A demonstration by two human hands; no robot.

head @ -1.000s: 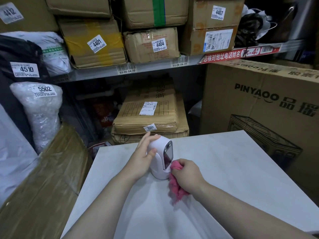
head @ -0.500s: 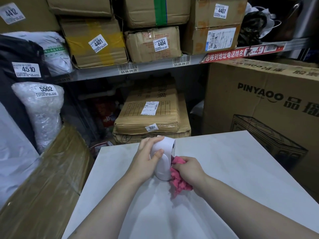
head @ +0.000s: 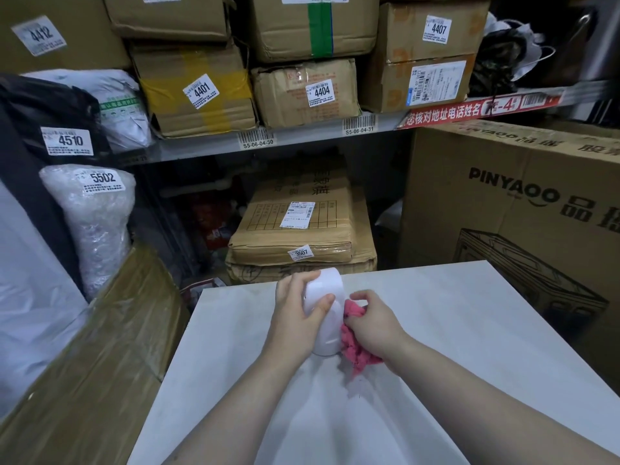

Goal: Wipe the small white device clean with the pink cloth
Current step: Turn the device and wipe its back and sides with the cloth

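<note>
The small white device (head: pixel 326 317) stands upright near the far middle of the white table (head: pixel 453 330). My left hand (head: pixel 295 317) wraps it from the left, thumb across its near face. Its dark window faces away and is hidden. My right hand (head: pixel 372 325) grips the bunched pink cloth (head: pixel 355 347) and presses it against the device's right side. The cloth's lower end rests on the table.
A big PINYAOO carton (head: pixel 516 203) stands right of the table. A tape-wrapped brown parcel (head: pixel 94 347) leans at the left edge. Behind the table lie stacked brown parcels (head: pixel 302 236), under a shelf (head: pixel 302 135) of labelled boxes.
My left hand has turned the device so that its dark window now faces away. My right hand with the cloth has slid up along the device's right side.
</note>
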